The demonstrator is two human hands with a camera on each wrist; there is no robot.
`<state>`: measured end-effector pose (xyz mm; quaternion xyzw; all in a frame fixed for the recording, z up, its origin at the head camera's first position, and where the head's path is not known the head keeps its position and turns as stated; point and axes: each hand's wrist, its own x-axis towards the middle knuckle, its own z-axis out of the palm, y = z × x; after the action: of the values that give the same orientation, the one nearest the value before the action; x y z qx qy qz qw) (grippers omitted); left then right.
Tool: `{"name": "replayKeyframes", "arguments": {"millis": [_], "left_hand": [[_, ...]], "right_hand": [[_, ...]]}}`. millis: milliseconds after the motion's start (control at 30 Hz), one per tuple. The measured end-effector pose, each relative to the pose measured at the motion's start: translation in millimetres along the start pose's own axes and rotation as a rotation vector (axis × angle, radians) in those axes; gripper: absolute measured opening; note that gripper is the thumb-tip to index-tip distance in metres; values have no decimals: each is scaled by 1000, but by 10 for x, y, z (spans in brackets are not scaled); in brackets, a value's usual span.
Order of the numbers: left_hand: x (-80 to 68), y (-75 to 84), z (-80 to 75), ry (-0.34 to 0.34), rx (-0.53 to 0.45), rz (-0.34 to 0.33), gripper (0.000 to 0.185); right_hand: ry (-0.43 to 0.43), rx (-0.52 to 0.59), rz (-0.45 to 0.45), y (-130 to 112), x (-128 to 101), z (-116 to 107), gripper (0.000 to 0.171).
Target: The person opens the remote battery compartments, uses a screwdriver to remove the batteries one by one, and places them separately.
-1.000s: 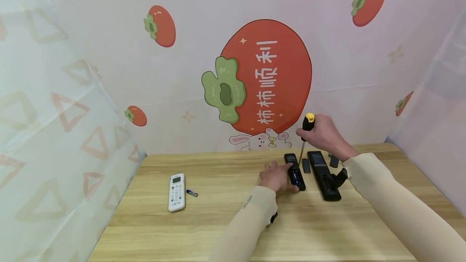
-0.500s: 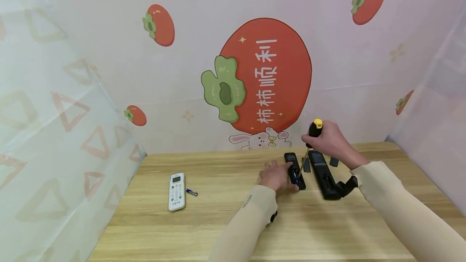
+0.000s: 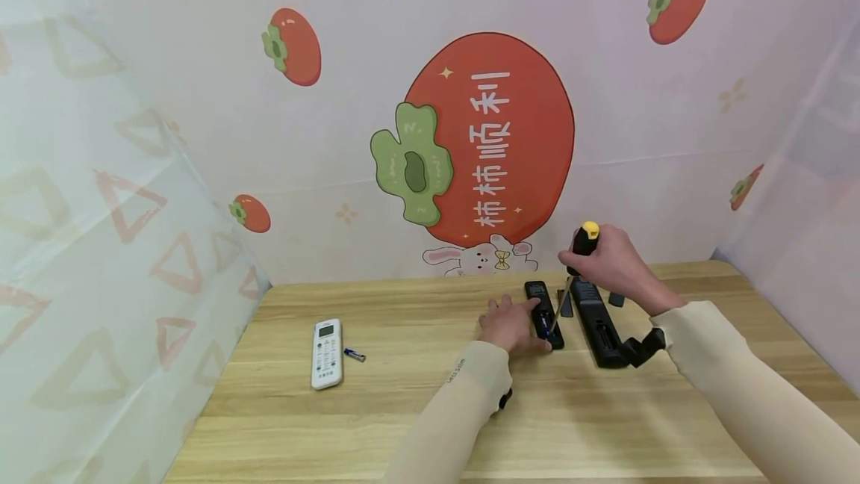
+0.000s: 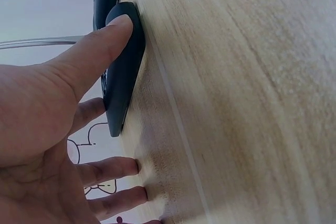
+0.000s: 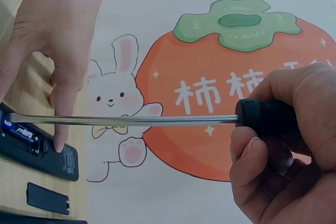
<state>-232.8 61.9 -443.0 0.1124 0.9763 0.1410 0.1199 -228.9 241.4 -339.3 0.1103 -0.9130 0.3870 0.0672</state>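
A small black remote control (image 3: 537,291) lies face down with its battery compartment uncovered. A blue battery (image 5: 20,132) sits inside. My left hand (image 3: 508,327) presses on the remote, its index finger on the back and its thumb at the near end; the other fingers rest on the table. My right hand (image 3: 614,258) grips the black and yellow handle of a screwdriver (image 3: 583,245). The metal shaft slants down to the left, its tip at the near end of the battery compartment. My left thumb (image 4: 113,32) overlaps the remote's end in the left wrist view.
Right of the small remote lie a dark battery cover (image 5: 47,198) and a larger black remote (image 3: 598,323) with its compartment uncovered. Another dark cover (image 3: 617,299) is farther right. A white remote (image 3: 327,353) and a loose battery (image 3: 354,355) lie at left. A printed cloth (image 3: 349,133) hangs behind.
The screwdriver tip has moved from the far end of the compartment to its near end. My right hand has shifted right and slightly down, tilting the handle right. The left hand has stayed put.
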Motion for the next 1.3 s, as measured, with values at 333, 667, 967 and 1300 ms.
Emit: {"name": "replayKeyframes", "arguments": {"millis": [333, 667, 967, 1300], "left_hand": [[3, 3, -10, -18, 8, -3, 82], [-10, 4, -16, -14, -7, -10, 82], [-17, 18, -31, -22, 4, -12, 83], [-15, 20, -25, -20, 1, -23, 83]], "right_hand": [[-2, -5, -18, -24, -20, 5, 17], [-2, 12, -10, -12, -12, 15, 15], [-3, 6, -20, -12, -11, 29, 17], [2, 1, -11, -2, -15, 41, 18]]}}
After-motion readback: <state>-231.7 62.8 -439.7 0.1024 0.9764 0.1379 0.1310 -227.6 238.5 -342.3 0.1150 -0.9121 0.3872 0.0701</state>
